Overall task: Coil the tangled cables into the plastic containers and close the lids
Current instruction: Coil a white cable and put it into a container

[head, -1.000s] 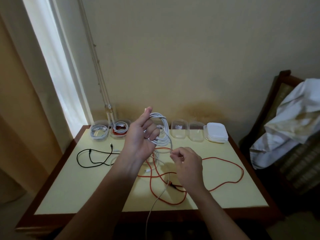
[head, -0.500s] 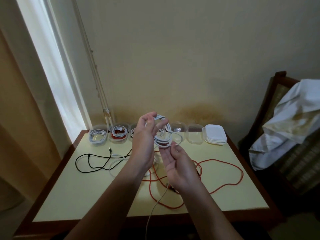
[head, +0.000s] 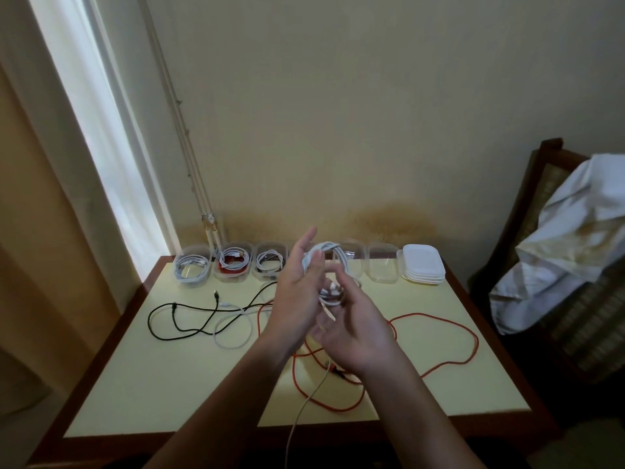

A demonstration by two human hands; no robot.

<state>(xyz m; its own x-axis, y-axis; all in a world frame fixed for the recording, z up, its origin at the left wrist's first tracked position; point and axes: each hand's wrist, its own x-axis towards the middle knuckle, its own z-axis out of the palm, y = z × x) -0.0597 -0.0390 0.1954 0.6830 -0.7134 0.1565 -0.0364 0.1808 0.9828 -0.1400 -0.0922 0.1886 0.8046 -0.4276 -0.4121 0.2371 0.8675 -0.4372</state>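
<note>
Here, limp, light white cable [head: 326, 248] loops left hand [head: 294, 296], thumb clamping bundle, likeliest safe hold; right hand [head: 358, 333] blurred, grip unclear.

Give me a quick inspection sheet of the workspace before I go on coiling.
Surface: yellow table with dark wooden rim, against the wall.
Job's things: three filled containers at back left, lids off; empty containers beside them; lid stack at back right.
Clutter: nothing seen.
Hands: left hand holds the white coil above the table; right hand grips its lower loops.
Cables: black cable, loose white cable and orange cable lie uncoiled; the coil's tail hangs over the front edge.
Surroundings: bright window left; chair with white cloth right.
</note>
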